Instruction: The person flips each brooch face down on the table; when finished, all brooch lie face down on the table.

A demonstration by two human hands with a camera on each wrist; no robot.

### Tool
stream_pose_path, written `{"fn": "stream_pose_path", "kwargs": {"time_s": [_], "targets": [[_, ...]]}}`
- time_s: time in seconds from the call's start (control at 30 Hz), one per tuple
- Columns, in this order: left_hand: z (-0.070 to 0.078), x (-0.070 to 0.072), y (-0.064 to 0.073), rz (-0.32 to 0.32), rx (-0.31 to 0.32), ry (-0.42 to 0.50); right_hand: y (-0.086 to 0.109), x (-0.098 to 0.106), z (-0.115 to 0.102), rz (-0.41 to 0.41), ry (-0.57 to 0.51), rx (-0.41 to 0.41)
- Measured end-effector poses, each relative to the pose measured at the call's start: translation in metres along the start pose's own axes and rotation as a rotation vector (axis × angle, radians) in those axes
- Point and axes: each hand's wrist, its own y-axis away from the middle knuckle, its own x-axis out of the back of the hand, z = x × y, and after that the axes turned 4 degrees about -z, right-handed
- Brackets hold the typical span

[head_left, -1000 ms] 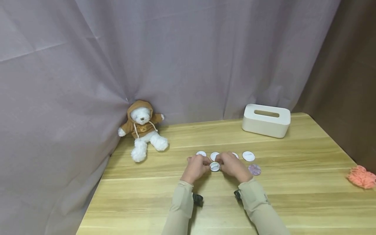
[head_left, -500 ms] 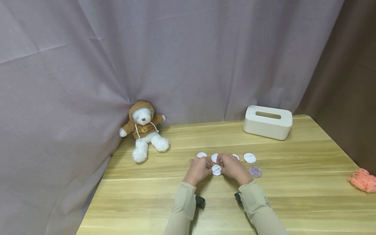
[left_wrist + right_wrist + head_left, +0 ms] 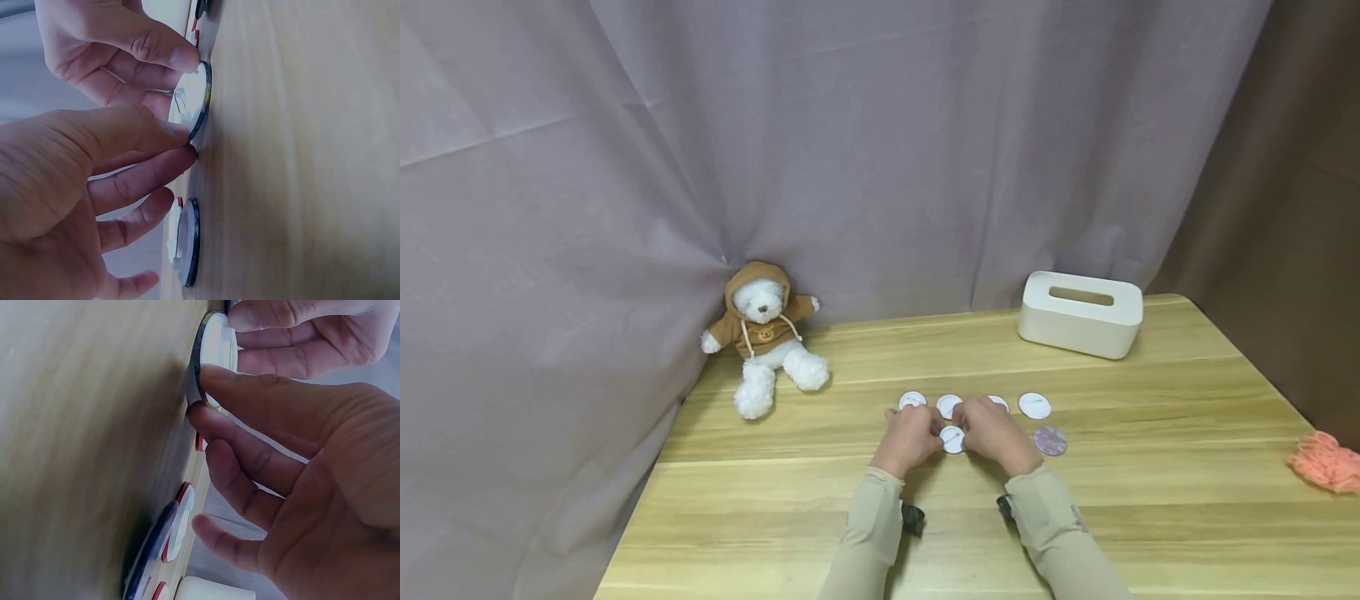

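A hooded plush bear (image 3: 764,335) sat on the counter (image 3: 760,517) at the far left, and well to its right I saw the left hand (image 3: 910,437), its grip pinching the left edge of a white-backed badge (image 3: 952,439) between thumb and finger. The right hand (image 3: 997,433) pinched the opposite edge, though I couldn't quite tell whether the badge touched the counter. Near that hand lay a purple badge (image 3: 1050,441), then coral yarn (image 3: 1326,463).

badge (image 3: 952,440): smooth, glossy | table (image 3: 760,517): smooth wood-grain | bear (image 3: 763,337): fluffy plush | curtain (image 3: 850,167): matt cloth
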Motion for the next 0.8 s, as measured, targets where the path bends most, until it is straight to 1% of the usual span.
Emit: {"fn": "stream_pose_path", "kwargs": {"time_s": [0.2,0.43,0.57,0.67,0.8], "targets": [[0.000,0.000,0.000,0.003,-0.019,0.004,0.001,-0.001,0.000,0.011,0.023,0.019],[0.000,-0.005,0.000,0.005,-0.023,0.026,-0.001,-0.008,0.000,0.011,-0.006,0.062],[0.000,-0.008,0.000,0.008,-0.020,0.027,-0.002,-0.010,0.002,0.024,-0.009,0.060],[0.001,-0.007,0.000,0.017,-0.022,0.023,0.001,-0.009,0.002,0.037,0.007,0.058],[0.000,-0.003,-0.001,0.046,-0.036,0.028,0.003,-0.004,0.002,0.045,0.031,0.059]]}}
